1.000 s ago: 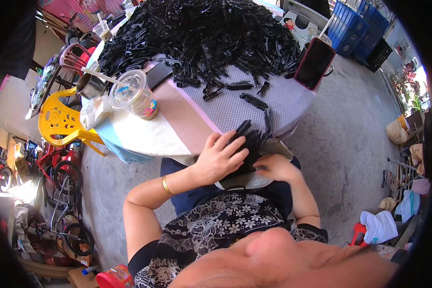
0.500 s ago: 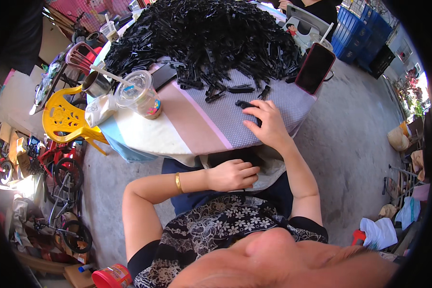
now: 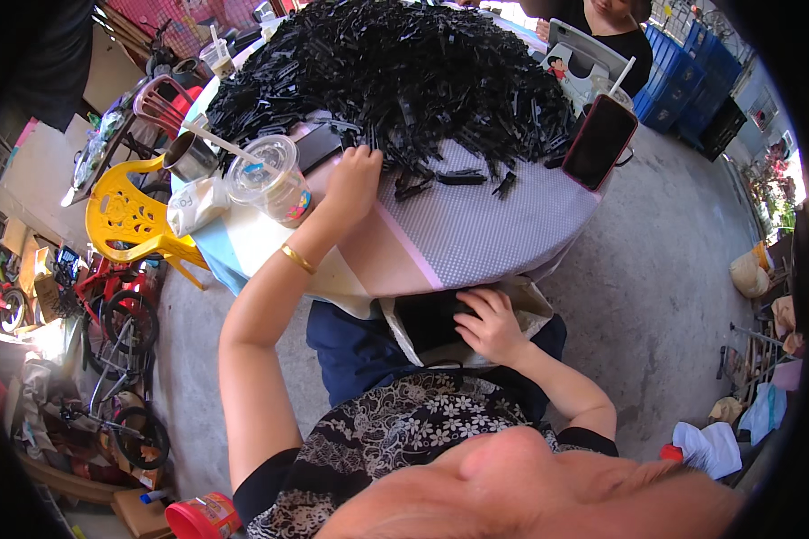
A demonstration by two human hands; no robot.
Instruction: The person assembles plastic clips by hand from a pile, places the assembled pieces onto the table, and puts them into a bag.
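Observation:
A big heap of slim black plastic pieces (image 3: 395,81), shaped like clips, covers the far part of the round table (image 3: 499,238). My left hand (image 3: 355,184) reaches to the heap's near left edge, fingers curled down together; what lies under the fingertips is hidden. A few loose black pieces (image 3: 461,178) lie just in front of the heap, to the right of that hand. On my lap, below the table edge, rests a pale open bag (image 3: 404,337) with a dark inside. My right hand (image 3: 490,325) is over its opening, fingers apart, with no piece visible in them.
A lidded plastic cup (image 3: 274,184) with a straw stands close to my left forearm, beside a metal mug (image 3: 189,157). A dark flat phone-like slab (image 3: 319,146) lies by the heap. At the right edge a phone (image 3: 600,142) stands propped. Another person (image 3: 607,40) sits across.
My left hand has gone from my lap up to the heap's edge. My right hand has come down from the table to the bag, and the black piece it held no longer shows.

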